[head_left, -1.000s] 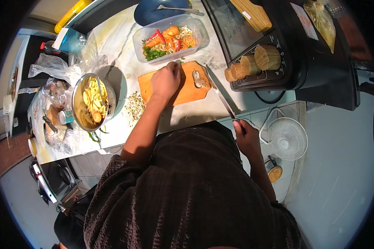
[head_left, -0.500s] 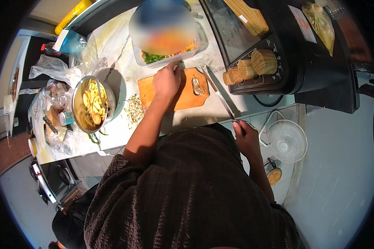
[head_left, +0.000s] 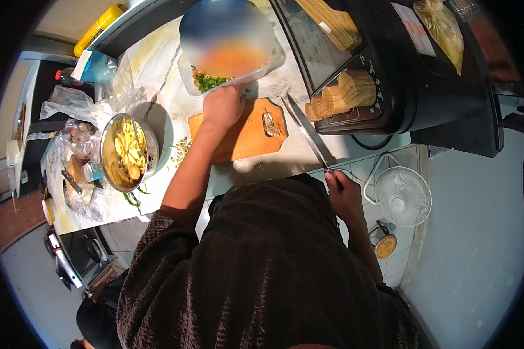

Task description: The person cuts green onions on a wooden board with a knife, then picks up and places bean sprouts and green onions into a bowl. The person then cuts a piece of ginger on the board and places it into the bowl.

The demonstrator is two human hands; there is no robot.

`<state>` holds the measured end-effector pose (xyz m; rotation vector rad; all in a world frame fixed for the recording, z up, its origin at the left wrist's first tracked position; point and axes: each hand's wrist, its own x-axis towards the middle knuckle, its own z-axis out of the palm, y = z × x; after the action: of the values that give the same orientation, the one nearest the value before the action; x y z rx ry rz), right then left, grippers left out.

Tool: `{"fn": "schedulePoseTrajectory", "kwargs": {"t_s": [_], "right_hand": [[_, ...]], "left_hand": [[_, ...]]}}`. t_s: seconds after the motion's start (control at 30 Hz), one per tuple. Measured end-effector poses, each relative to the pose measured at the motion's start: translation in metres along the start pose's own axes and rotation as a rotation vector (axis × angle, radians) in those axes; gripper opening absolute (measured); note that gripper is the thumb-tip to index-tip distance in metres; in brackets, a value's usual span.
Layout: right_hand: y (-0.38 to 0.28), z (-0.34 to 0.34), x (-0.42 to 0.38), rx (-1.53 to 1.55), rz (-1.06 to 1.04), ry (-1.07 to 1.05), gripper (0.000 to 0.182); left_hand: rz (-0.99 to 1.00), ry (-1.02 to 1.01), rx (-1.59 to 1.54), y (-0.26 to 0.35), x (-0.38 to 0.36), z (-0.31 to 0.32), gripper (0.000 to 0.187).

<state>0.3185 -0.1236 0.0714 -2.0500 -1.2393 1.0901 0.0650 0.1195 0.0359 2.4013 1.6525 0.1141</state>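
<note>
My right hand (head_left: 344, 191) is closed around the handle of a long knife (head_left: 304, 131), whose blade points away from me beside the cutting board. My left hand (head_left: 223, 106) is over the left part of the wooden cutting board (head_left: 250, 142), fingers curled and mostly hidden, right at the near edge of a clear plastic container (head_left: 193, 88). Chopped green leaves (head_left: 208, 81) and orange pieces lie in that container, largely covered by a blurred patch. Bean sprouts (head_left: 180, 150) lie beside the board, partly behind my left forearm.
Left of the board stands a steel pot (head_left: 151, 148) with yellow slices (head_left: 129, 148). Plastic bags (head_left: 70, 103) crowd the table's left side. A black oven (head_left: 390, 93) with wooden blocks (head_left: 355, 90) stands to the right. A white fan (head_left: 399, 196) is below the table edge.
My left hand has moved slightly forward and left, closer to the container's near edge. The view has shifted a little. My right hand still holds the knife in much the same place.
</note>
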Motion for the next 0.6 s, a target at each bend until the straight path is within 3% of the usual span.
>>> {"fn": "schedulePoseTrajectory", "kwargs": {"t_s": [0.07,0.6], "right_hand": [[0.002,0.002,0.001,-0.01,0.005,-0.007,0.029],[0.002,0.004,-0.002,-0.013,0.03,-0.019,0.029]], "left_hand": [[0.13,0.032,0.037,-0.002,-0.001,-0.003,0.029],[0.093,0.055,0.11,-0.011,-0.003,0.02,0.021]]}}
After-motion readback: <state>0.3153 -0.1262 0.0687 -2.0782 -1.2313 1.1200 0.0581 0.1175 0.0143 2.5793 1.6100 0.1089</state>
